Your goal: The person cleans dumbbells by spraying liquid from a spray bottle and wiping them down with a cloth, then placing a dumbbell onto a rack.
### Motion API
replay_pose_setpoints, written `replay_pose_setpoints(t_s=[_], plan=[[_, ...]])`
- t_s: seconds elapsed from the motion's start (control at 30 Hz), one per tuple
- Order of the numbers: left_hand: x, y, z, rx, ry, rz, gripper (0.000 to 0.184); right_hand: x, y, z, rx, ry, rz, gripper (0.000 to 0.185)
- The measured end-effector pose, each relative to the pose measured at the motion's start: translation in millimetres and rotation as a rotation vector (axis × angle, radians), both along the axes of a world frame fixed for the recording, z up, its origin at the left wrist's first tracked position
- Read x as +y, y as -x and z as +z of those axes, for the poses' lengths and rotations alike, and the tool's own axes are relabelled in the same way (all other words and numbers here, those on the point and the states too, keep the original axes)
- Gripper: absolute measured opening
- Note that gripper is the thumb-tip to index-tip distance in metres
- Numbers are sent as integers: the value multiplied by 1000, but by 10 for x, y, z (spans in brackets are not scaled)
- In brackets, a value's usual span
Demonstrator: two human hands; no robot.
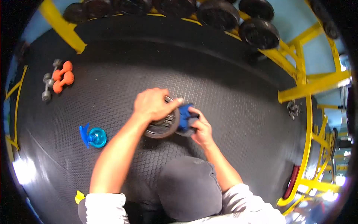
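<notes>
No text, brand or number can be read with certainty. Raised markings stand on the exposed face of the round dumbbell head (pixel 161 129), partly covered by the left hand (pixel 153 105); individual characters are illegible. Faces of the racked dumbbells (pixel 259 34) are too dark to read.

Dumbbells (pixel 63 82), spray bottle (pixel 97 137) on floor (pixel 112 86)

Your cloth (pixel 184 116): blue. Your weight (pixel 164 128): dark grey. Your floor (pixel 231 112): black, honeycomb-patterned. Toward its left edge: orange dumbbells (pixel 67 79), grey dumbbells (pixel 46 96); spray bottle (pixel 98 137), translucent turquoise, blue trigger (pixel 85 136).
</notes>
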State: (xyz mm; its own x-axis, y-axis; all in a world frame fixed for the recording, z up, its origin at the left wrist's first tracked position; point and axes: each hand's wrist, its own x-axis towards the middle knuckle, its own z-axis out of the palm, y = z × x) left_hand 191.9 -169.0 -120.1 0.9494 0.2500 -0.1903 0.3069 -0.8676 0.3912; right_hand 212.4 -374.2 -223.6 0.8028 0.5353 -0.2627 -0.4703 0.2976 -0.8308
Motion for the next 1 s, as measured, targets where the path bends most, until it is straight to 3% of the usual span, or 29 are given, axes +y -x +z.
replay_pose_setpoints(t_s=[0.03,0.07,0.1,0.2,0.27,0.33,0.37,0.4,0.47,0.5,0.53,0.6,0.63,0.67,0.73,0.8,0.83,0.87,0.93,1.0], plan=[[71,31,-60,-43,6,15,58,94,29,-31,-33,-59,68,60],[159,64,-12,2,76,27,63,215,41,-38,-259,43,153,64],[259,109,-99,-75,94,43,60,377,70,-5,-308,-93,196,69],[421,252,-113,-200,185,93,41,779,107,78,-810,66,243,79],[645,358,-308,-366,270,58,30,1034,132,9,-765,133,444,75],[753,467,-327,-399,362,29,22,1157,248,-30,-1241,400,360,65],[791,537,-336,-395,431,69,22,1178,231,41,-1271,488,398,44],[825,600,-356,-392,498,109,23,1192,201,40,-1265,473,397,44],[875,707,-393,-387,499,131,24,1190,170,48,-1249,816,526,33],[916,724,-398,-406,509,140,25,1202,88,-33,-1286,710,443,18],[917,755,-403,-375,499,181,30,1226,-37,101,-1064,551,468,14],[905,808,-439,-417,524,250,40,1365,-187,283,-296,241,430,12],[861,825,-447,-401,524,255,40,1314,-188,705,-62,156,596,12],[815,817,-427,-444,553,266,44,1503,-82,478,-180,128,774,9],[835,794,-414,-475,571,261,49,1663,25,310,-71,12,889,14],[958,848,-475,-421,513,237,50,1499,422,213,-172,27,680,16],[1017,869,-521,-398,517,248,48,1426,685,54,-412,-82,439,20],[1045,867,-513,-390,512,252,48,1239,774,74,-451,-210,486,23],[1059,903,-492,-331,631,348,48,1100,1221,-335,-469,-117,388,18],[1112,915,-552,-348,663,349,47,1052,1357,-455,-341,-220,754,20]])
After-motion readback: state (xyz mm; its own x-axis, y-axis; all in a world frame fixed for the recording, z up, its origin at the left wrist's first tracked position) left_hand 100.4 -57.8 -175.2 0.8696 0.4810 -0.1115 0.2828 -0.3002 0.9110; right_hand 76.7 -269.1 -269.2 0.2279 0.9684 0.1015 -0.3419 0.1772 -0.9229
